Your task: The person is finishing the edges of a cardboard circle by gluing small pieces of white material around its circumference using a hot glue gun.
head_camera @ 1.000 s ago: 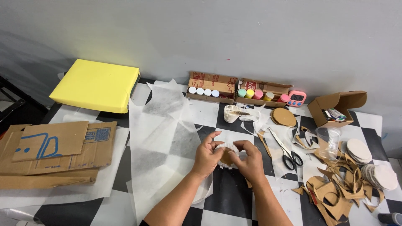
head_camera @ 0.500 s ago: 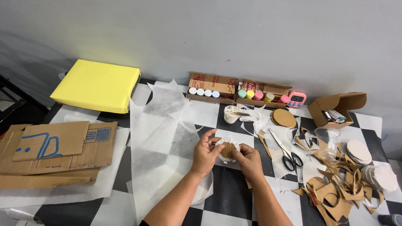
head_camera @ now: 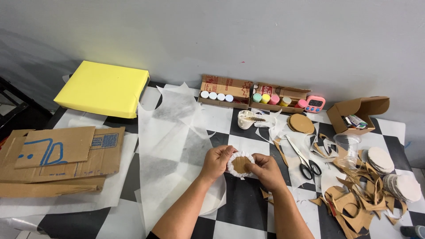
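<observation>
Cardboard disc (head_camera: 241, 164) — flat face up

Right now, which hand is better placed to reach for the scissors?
Right. The right hand lies on the disc's side nearer the scissors; the left hand is on the far side.

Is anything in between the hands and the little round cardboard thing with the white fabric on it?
Nothing is. The left hand and the right hand both grip the fabric-wrapped cardboard disc directly, fingers on its rim, above the checkered table.
</observation>
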